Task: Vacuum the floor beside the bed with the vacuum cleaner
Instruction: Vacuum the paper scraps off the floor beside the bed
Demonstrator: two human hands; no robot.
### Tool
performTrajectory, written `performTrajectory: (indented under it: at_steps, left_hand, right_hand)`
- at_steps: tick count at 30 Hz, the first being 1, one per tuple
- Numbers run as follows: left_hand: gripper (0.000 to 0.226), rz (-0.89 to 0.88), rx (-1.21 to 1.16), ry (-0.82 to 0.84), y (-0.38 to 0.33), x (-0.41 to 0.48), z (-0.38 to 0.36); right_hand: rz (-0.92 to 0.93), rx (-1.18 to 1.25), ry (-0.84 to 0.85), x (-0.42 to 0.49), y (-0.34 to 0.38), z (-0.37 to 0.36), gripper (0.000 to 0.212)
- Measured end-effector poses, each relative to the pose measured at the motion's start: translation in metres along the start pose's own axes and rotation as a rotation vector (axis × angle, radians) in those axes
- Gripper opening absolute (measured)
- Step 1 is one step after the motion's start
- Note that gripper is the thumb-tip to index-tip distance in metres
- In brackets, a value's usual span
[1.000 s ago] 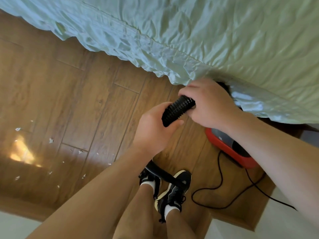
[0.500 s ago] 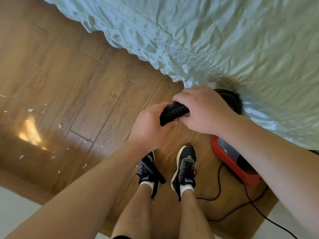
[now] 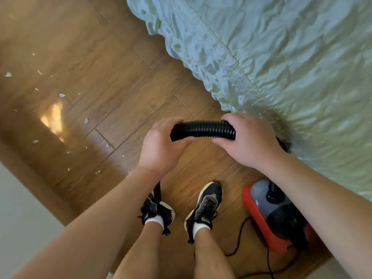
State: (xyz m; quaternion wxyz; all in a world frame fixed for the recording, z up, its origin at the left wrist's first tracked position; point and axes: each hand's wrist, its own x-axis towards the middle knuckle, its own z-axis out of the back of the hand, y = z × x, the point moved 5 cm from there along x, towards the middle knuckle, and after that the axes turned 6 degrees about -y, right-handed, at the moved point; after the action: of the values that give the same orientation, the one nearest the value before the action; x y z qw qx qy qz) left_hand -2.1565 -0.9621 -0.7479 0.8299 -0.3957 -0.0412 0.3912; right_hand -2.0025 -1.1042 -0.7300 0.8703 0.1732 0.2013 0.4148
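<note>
Left hand (image 3: 161, 146) and right hand (image 3: 249, 141) each curl their fingers round an end of the black ribbed hose (image 3: 203, 129), held level. The red vacuum cleaner (image 3: 269, 216) sits on the floor (image 3: 120, 87) by the bed (image 3: 281, 57) edge, right of the shoes (image 3: 203, 206). White scraps (image 3: 62, 95) dot the open boards to the left.

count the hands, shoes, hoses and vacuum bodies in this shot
hands: 2 (left hand, right hand)
shoes: 2 (left shoe, right shoe)
hoses: 1 (black ribbed hose)
vacuum bodies: 1 (red vacuum cleaner)
total: 6
</note>
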Motion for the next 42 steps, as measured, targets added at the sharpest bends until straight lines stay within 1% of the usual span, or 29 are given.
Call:
performTrajectory:
  at_steps: [3,6,9,11,13,16,17,18,19,22,24,26,29,33,35,36,39,41,42]
  left_hand:
    - [0.051,0.067,-0.017,-0.06,0.011,-0.009,-0.001]
    - [0.06,0.086,-0.026,-0.103,0.014,-0.012,-0.002]
    - [0.06,0.063,-0.024,-0.098,0.007,-0.008,-0.003]
    - [0.058,0.092,-0.062,-0.097,0.005,-0.003,-0.002]
    - [0.063,0.208,-0.145,-0.102,0.005,0.001,-0.002]
    - [0.097,0.476,-0.305,-0.112,0.009,0.005,-0.003]
    - [0.103,0.544,-0.36,-0.114,0.009,0.006,-0.005]
    - [0.103,0.588,-0.429,-0.114,0.01,0.007,-0.006]
    - [0.097,0.619,-0.512,-0.112,0.01,0.008,-0.008]
    - [0.057,0.701,-0.704,-0.146,0.012,0.011,-0.009]
    - [0.04,0.726,-0.753,-0.18,0.015,0.009,-0.008]
    - [0.035,0.731,-0.755,-0.181,0.015,0.006,-0.008]
    - [0.039,0.717,-0.714,-0.197,0.018,0.0,-0.003]
    - [0.069,0.676,-0.724,-0.175,0.021,-0.01,0.003]
    - [0.083,0.656,-0.729,-0.168,0.023,-0.015,0.004]
    - [0.086,0.649,-0.734,-0.172,0.024,-0.016,0.005]
    - [0.085,0.649,-0.772,-0.175,0.031,-0.017,0.012]
    - [0.08,0.66,-0.768,-0.157,0.034,-0.014,0.016]
    - [0.075,0.676,-0.77,-0.155,0.035,-0.011,0.018]
  right_hand:
    - [0.001,0.035,0.032,-0.006,0.003,-0.005,0.036]
    - [-0.008,0.047,0.012,-0.009,0.006,-0.007,0.039]
    - [-0.029,0.076,-0.015,-0.008,0.013,-0.01,0.037]
    - [-0.051,0.105,-0.026,-0.008,0.018,-0.012,0.035]
    - [-0.067,0.129,-0.027,-0.011,0.021,-0.015,0.034]
    - [-0.096,0.155,-0.061,-0.014,0.023,-0.017,0.034]
    - [-0.109,0.164,-0.07,-0.015,0.024,-0.017,0.035]
    - [-0.117,0.171,-0.074,-0.015,0.024,-0.017,0.036]
    - [-0.118,0.173,-0.072,-0.017,0.025,-0.018,0.035]
    - [-0.111,0.174,-0.045,-0.026,0.03,-0.023,0.032]
    - [-0.108,0.181,-0.022,-0.033,0.031,-0.027,0.032]
    - [-0.122,0.179,0.008,-0.038,0.032,-0.032,0.032]
    - [-0.122,0.152,0.049,-0.041,0.037,-0.037,0.03]
    - [-0.022,0.164,0.109,-0.027,0.06,-0.041,0.025]
    - [-0.002,0.216,0.16,-0.017,0.072,-0.046,0.025]
    - [-0.01,0.26,0.181,-0.013,0.077,-0.05,0.023]
    - [-0.062,0.402,0.201,-0.016,0.084,-0.06,0.021]
    - [-0.08,0.439,0.19,-0.024,0.083,-0.063,0.027]
    - [-0.085,0.443,0.193,-0.029,0.082,-0.063,0.032]
